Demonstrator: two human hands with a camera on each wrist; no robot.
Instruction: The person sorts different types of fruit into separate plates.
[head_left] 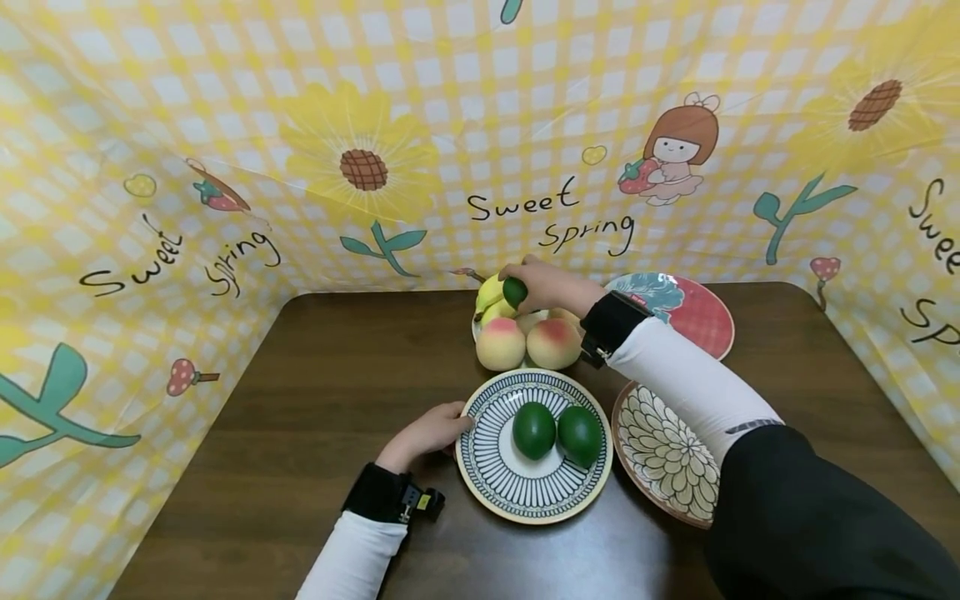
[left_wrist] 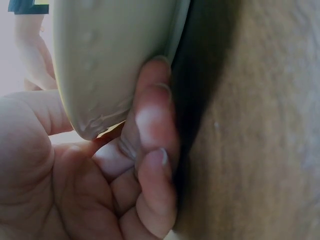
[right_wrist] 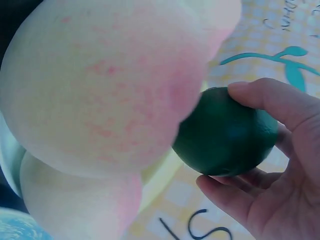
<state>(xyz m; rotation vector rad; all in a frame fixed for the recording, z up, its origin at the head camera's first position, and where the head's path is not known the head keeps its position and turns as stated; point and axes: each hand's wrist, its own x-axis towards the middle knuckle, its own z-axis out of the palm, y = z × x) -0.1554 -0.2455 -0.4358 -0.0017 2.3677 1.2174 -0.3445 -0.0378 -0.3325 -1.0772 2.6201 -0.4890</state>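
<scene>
Right-hand fingers (right_wrist: 225, 197) pinch a green fruit (right_wrist: 227, 135); a peach (right_wrist: 105, 90) partly hides it.

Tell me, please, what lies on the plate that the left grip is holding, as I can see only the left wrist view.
Observer: In the head view, two green fruits lie side by side on the plate.
Operator: Thank you; could you say whether anything else is being held?
Observer: Yes, the right grip holds a third green fruit.
Operator: And what, please, is just beyond the far rim?
Observer: Peaches are there, with yellow bananas behind the left one.
</scene>
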